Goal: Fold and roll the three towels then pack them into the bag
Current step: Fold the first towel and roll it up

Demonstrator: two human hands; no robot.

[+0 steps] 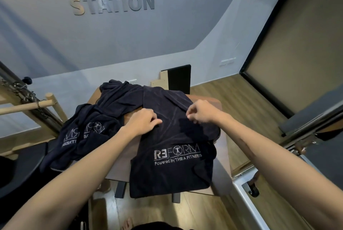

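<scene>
Head view. We find one dark towel (172, 137) laid on the right part of the desk (130, 148), its printed end hanging over the near edge. Its long axis runs from the far edge to the near edge, and the lettering reads upright from where the person stands, so the bottom of the print points toward the near edge.

The left hand (143, 121) rests on the cloth just left of the towel's middle, fingers bent and bearing down on it; we cannot tell whether it pinches a fold or only presses. The right hand (201, 111) lies near the towel's right border, fingertips drawn together on a raised ridge of cloth, which we judge to be a pinch. We judge the two hands are placed so: one holds the cloth steady while the other lifts an edge to begin a lengthwise fold.

Two further towels (96, 116) lie crumpled at the far left corner of the desk, one spilling over the left edge with its print reversed. We judge they are set aside there to keep the working area free. They overlap the far left part of the flat towel.

No bag is identifiable in this view. We judge the task is at its first fold.
</scene>
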